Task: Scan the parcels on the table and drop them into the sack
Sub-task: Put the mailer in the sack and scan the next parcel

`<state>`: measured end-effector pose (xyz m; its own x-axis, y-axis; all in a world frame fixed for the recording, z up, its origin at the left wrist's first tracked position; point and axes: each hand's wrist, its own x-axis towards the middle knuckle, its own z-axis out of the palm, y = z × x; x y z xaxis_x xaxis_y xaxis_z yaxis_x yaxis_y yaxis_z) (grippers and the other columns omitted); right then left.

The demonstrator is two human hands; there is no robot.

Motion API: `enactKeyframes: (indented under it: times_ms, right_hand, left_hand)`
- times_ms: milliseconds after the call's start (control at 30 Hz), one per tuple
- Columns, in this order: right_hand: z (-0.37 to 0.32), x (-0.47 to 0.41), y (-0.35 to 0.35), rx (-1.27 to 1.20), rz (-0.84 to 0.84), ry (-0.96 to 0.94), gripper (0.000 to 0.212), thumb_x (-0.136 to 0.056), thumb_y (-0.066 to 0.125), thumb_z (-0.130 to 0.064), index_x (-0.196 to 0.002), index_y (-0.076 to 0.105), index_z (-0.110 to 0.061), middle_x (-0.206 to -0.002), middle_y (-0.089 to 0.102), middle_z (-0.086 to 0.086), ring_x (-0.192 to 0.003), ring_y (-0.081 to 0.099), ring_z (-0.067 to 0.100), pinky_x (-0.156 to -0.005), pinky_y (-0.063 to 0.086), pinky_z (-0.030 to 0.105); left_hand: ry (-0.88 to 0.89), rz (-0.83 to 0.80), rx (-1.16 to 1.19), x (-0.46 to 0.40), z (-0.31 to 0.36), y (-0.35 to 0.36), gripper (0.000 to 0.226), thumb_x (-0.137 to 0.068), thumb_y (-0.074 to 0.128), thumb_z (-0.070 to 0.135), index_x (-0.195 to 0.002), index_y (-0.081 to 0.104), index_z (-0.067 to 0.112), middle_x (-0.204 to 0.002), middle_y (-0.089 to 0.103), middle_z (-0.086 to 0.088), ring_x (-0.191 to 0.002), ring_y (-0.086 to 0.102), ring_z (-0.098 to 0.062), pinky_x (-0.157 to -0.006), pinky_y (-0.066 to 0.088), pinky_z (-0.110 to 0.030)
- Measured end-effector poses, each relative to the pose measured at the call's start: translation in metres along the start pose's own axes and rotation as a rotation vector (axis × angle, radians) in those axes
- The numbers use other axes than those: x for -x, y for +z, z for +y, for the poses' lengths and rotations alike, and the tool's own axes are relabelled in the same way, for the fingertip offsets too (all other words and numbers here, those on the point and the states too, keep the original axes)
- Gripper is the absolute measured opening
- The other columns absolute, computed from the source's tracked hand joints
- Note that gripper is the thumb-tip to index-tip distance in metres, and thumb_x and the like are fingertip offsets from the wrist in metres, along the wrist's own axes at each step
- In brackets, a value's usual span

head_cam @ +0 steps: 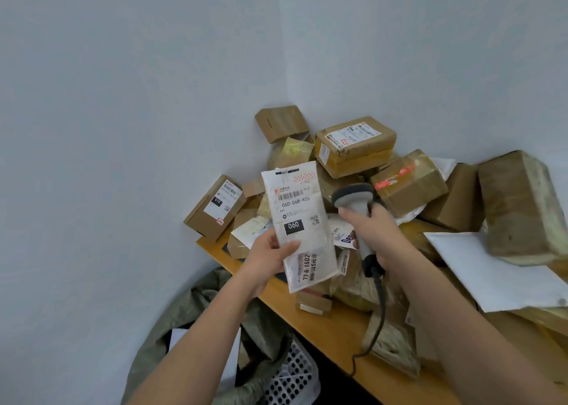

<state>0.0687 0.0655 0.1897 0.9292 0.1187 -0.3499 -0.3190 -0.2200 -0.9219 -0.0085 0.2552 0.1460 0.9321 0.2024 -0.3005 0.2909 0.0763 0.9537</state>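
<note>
My left hand (272, 258) holds a flat white mailer parcel (299, 217) upright above the table's near edge, its barcode label marked 060 facing me. My right hand (373, 234) grips a grey corded barcode scanner (353, 197) just right of the parcel, its head level with the label's barcode. Behind them, several brown cardboard parcels are piled on the wooden table (325, 328), among them a taped box with a label (356, 145) and a small box marked 010 (215, 206). The olive-green sack (196, 315) gapes open below the table's left end.
A white perforated basket (292, 371) sits beside the sack under the table edge. A large white flat envelope (491, 272) lies on the pile at right, next to a big brown box (519, 205). Pale walls meet in a corner behind the pile. The scanner's cable (376, 321) hangs over the table.
</note>
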Motion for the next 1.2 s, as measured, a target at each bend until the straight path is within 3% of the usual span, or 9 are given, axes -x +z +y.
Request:
enactKeyframes:
  times_ms: [133, 267, 367, 433, 567, 1067, 1133, 1200]
  right_hand:
    - [-0.037, 0.025, -0.007, 0.016, -0.115, -0.086, 0.026, -0.095, 0.061, -0.035, -0.110, 0.057, -0.014, -0.082, 0.059, 0.009, -0.067, 0.055, 0.018, -0.061, 0.050, 0.031]
    - [-0.067, 0.053, -0.013, 0.006, -0.272, -0.144, 0.025, -0.097, 0.058, -0.038, -0.104, 0.061, -0.015, -0.080, 0.058, 0.009, -0.068, 0.054, 0.019, -0.067, 0.050, 0.033]
    - [-0.082, 0.074, -0.017, 0.034, -0.346, -0.187, 0.030, -0.097, 0.056, -0.039, -0.104, 0.061, -0.011, -0.079, 0.057, 0.009, -0.063, 0.054, 0.016, -0.061, 0.050, 0.029]
    - [-0.089, 0.085, -0.020, 0.017, -0.384, -0.211, 0.035, -0.097, 0.055, -0.037, -0.107, 0.060, -0.004, -0.077, 0.055, 0.008, -0.056, 0.053, 0.012, -0.054, 0.048, 0.025]
    - [-0.097, 0.098, -0.024, 0.053, -0.391, -0.254, 0.038, -0.098, 0.055, -0.036, -0.109, 0.059, 0.000, -0.076, 0.054, 0.008, -0.055, 0.052, 0.012, -0.052, 0.046, 0.025]
    - [-0.097, 0.107, -0.032, -0.019, -0.393, -0.279, 0.045, -0.097, 0.055, -0.034, -0.115, 0.055, 0.008, -0.078, 0.053, 0.010, -0.054, 0.051, 0.011, -0.050, 0.045, 0.025]
    - [-0.093, 0.102, -0.027, 0.004, -0.385, -0.255, 0.046, -0.096, 0.056, -0.036, -0.114, 0.057, 0.006, -0.077, 0.053, 0.011, -0.054, 0.052, 0.012, -0.051, 0.046, 0.025]
    - [-0.087, 0.094, -0.019, 0.032, -0.377, -0.217, 0.043, -0.096, 0.057, -0.037, -0.113, 0.058, 0.002, -0.077, 0.054, 0.011, -0.055, 0.052, 0.013, -0.052, 0.047, 0.025]
  left_hand:
    - [-0.052, 0.108, 0.013, -0.007, -0.002, -0.012, 0.031, -0.092, 0.063, 0.008, -0.120, 0.060, 0.023, -0.116, 0.071, -0.003, -0.102, 0.070, -0.024, -0.084, 0.058, -0.051]
    - [-0.102, 0.178, 0.085, -0.011, -0.002, -0.019, 0.033, -0.091, 0.064, 0.006, -0.120, 0.060, 0.021, -0.115, 0.071, -0.004, -0.105, 0.068, -0.027, -0.091, 0.053, -0.056]
    - [-0.118, 0.210, 0.129, -0.014, -0.002, -0.023, 0.030, -0.092, 0.063, 0.005, -0.119, 0.062, 0.019, -0.114, 0.072, -0.005, -0.105, 0.068, -0.026, -0.090, 0.055, -0.052]
    - [-0.119, 0.241, 0.156, -0.014, -0.001, -0.026, 0.030, -0.093, 0.062, 0.004, -0.121, 0.062, 0.016, -0.115, 0.071, -0.005, -0.103, 0.068, -0.026, -0.081, 0.058, -0.045]
    - [-0.124, 0.267, 0.179, -0.013, 0.000, -0.029, 0.031, -0.094, 0.060, 0.003, -0.123, 0.060, 0.015, -0.117, 0.070, -0.007, -0.101, 0.068, -0.025, -0.069, 0.058, -0.036]
    - [-0.172, 0.393, 0.175, -0.014, -0.017, -0.042, 0.033, -0.096, 0.057, 0.003, -0.128, 0.056, 0.009, -0.123, 0.066, -0.009, -0.092, 0.066, -0.022, -0.061, 0.052, -0.032]
    - [-0.193, 0.467, 0.175, -0.016, -0.025, -0.053, 0.028, -0.097, 0.057, 0.006, -0.124, 0.057, 0.007, -0.122, 0.066, -0.012, -0.092, 0.066, -0.025, -0.067, 0.056, -0.040]
    - [-0.220, 0.566, 0.204, -0.015, -0.036, -0.067, 0.027, -0.097, 0.056, 0.007, -0.123, 0.055, 0.009, -0.121, 0.066, -0.015, -0.093, 0.066, -0.029, -0.083, 0.056, -0.048]
